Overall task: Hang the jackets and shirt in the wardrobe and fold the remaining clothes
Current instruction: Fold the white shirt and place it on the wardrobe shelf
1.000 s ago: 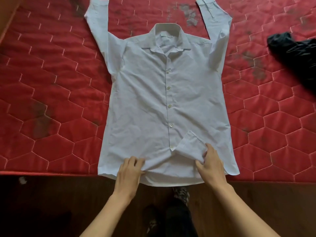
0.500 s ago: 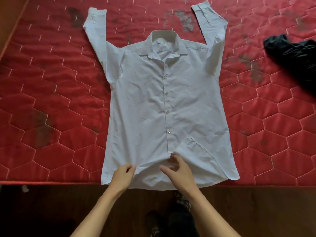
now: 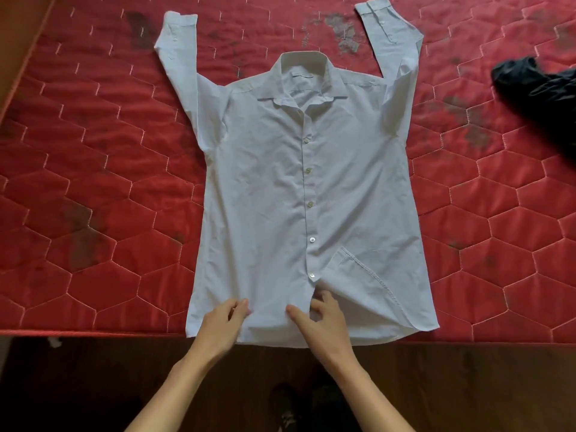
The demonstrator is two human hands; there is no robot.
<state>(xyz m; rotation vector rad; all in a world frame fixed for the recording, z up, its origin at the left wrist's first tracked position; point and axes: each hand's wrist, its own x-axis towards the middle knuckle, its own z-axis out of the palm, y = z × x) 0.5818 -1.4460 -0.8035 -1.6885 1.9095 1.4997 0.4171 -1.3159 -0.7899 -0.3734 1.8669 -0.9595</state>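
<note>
A white button-up shirt [image 3: 280, 188] lies face up and buttoned on the red quilted mattress [image 3: 93, 182], both sleeves stretched up past the collar. Its hem reaches the mattress's front edge, and the lower right front flap is turned back. My left hand [image 3: 223, 325] pinches the hem fabric left of the button placket. My right hand [image 3: 321, 322] grips the fabric at the bottom of the placket, just below the lowest button, fingers curled into the cloth.
A dark crumpled garment [image 3: 542, 95] lies on the mattress at the far right. A wooden bed frame [image 3: 18, 42] runs along the upper left. Dark wooden floor [image 3: 93, 385] lies below the mattress edge, with my shoes [image 3: 286, 410] on it.
My right hand moved left from the turned-back flap to the bottom of the placket. My left hand shifted slightly and stays on the hem. The shirt's lower edge looks flatter.
</note>
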